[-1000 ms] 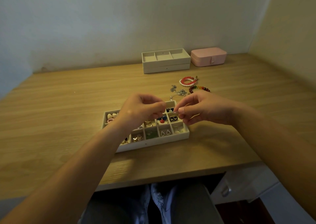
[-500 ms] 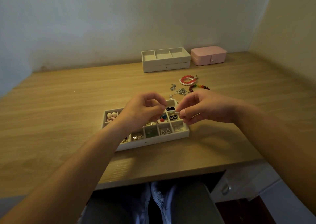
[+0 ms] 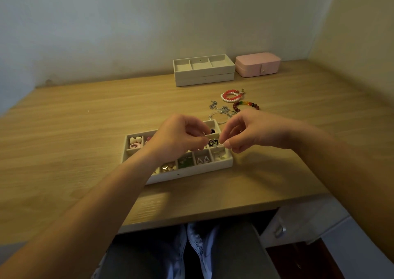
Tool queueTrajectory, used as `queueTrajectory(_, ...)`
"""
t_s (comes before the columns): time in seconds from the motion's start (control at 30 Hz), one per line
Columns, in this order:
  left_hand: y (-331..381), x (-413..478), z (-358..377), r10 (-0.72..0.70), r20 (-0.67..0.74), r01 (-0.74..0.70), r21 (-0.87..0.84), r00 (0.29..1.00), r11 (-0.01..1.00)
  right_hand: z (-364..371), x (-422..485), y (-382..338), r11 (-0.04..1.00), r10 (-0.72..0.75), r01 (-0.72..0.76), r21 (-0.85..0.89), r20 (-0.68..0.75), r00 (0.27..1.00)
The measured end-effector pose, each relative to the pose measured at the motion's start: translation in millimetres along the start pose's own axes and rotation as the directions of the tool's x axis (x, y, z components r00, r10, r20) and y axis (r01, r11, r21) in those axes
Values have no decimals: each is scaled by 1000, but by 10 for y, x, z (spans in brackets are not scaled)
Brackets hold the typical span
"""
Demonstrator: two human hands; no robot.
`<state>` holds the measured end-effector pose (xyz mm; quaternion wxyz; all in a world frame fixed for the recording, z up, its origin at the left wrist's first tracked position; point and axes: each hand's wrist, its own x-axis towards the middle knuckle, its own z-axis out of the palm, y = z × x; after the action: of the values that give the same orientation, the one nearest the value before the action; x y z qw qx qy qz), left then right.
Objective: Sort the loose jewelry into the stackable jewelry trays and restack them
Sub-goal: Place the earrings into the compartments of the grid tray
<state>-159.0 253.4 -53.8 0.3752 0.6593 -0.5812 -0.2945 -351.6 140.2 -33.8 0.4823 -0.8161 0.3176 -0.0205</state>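
1. Small pale piece [image 3: 221, 145] is tiny and its kind is unclear. It is held in the air over the right end of the divided tray [image 3: 191, 173], between the two hands.
2. Right hand [image 3: 253, 132]: fingers curled, thumb and forefinger pinch the piece.
3. Left hand [image 3: 177, 139]: fingers curled too, fingertips pinch the piece's other end. It sits close to the right hand and covers the tray's middle.
4. Divided tray lies flat on the table [image 3: 85, 151] near the front edge. Its compartments hold small jewelry: pale hearts at the far left, a green item and a triangular pair in the front row.
5. Just behind the tray, on the right, loose on the table: silver chains [image 3: 221, 110], red-and-white bead bracelets [image 3: 231, 95], multicolour bead bracelet [image 3: 247, 105].
6. At the back by the wall are two stacked trays [image 3: 204, 75], the top one with three compartments. A pink jewelry box [image 3: 258, 64] sits just beside them on the right, lid shut.
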Motion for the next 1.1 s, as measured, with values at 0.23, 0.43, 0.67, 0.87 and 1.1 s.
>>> queueTrajectory(0.23,-55,39,26,65,-27,-61,142,997,988,39,-6,-5,996,3,-3,-84,-3,1000)
queueTrajectory(0.43,-1,40,63,122,74,-138,284,990,949,86,-5,-59,955,-41,32,-294,-26,999)
queueTrajectory(0.67,-26,82,125,167,33,-168,333,985,928,204,10,-119,837,-74,56,-544,-11,997)
queueTrajectory(0.87,1,67,138,207,22,-197,411,978,890,233,11,-161,764,-79,54,-643,-11,997)
queueTrajectory(1.1,89,83,146,228,63,-222,575,972,787,209,13,-124,803,-76,56,-593,-8,997)
